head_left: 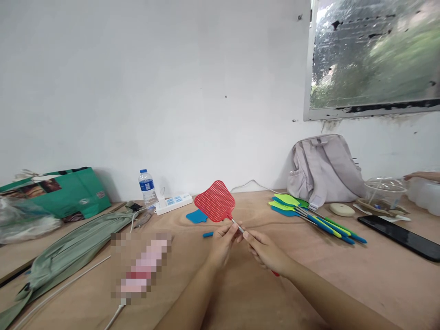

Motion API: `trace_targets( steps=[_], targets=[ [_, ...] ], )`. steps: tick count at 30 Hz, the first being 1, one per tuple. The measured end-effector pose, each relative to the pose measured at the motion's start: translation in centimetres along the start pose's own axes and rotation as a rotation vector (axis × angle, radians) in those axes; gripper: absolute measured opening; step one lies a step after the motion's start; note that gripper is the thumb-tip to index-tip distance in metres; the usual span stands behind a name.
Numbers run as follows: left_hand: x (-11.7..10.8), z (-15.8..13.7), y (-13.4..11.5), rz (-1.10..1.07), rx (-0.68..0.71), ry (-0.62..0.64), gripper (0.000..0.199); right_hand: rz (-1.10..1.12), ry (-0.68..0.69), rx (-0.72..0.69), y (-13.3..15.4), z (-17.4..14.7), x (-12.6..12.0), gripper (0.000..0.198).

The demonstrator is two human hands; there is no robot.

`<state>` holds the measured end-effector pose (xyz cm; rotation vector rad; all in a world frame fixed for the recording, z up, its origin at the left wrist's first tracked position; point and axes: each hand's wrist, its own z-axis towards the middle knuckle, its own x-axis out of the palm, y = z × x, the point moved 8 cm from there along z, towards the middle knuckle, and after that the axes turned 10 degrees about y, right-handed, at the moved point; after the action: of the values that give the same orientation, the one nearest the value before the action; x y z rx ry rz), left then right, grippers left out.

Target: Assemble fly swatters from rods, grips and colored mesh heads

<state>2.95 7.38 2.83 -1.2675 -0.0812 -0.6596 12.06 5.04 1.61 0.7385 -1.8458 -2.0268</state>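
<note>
Nearest, both forearms reach in from six o'clock over the wooden tabletop (240,298). The left hand (222,242) and right hand (264,251) meet at the middle of the view, each with fingers pinched together on the thin metal shaft of a red fly swatter (215,200), the left hand closer to the head, the right hand lower on the shaft. The swatter's mesh head tilts up toward eleven o'clock from the hands, held clear of the tabletop. At nine o'clock from the hands lies a blurred pinkish object (142,268) beside a white cable (115,316), with a green cloth bag (72,250) farther out. Just past the hands lie a blue swatter head (197,216) and a small blue piece (208,234). At two o'clock, a bundle of green and blue swatters (309,216) lies near a black phone (400,237). Farther back stand a water bottle (147,187), a white power strip (173,203) and a grey backpack (323,167) against the wall.
</note>
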Motion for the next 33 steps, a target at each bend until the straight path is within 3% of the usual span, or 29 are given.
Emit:
trace_targets(
  steps=[5,15,24,31,33],
  targets=[
    [-0.8,0.0,0.0,-0.048,0.034,-0.066,0.033,-0.066,0.008,-0.071,0.4,-0.2,0.5,0.038],
    [-3.1,0.1,0.1,-0.010,0.032,-0.237,0.031,-0.096,0.001,0.022,-0.6,0.9,1.2,0.028],
    [-4.1,0.0,-0.1,0.031,0.054,-0.303,0.034,-0.441,-0.094,-0.180,1.1,1.3,0.2,0.027],
    [-4.8,0.2,-0.2,0.048,0.054,-0.345,0.035,-0.128,0.048,0.032,-0.8,1.8,1.0,0.029],
    [-6.3,0.0,-1.1,0.042,0.084,-0.439,0.030,-0.106,0.105,0.067,-1.5,1.6,1.4,0.033]
  ],
)
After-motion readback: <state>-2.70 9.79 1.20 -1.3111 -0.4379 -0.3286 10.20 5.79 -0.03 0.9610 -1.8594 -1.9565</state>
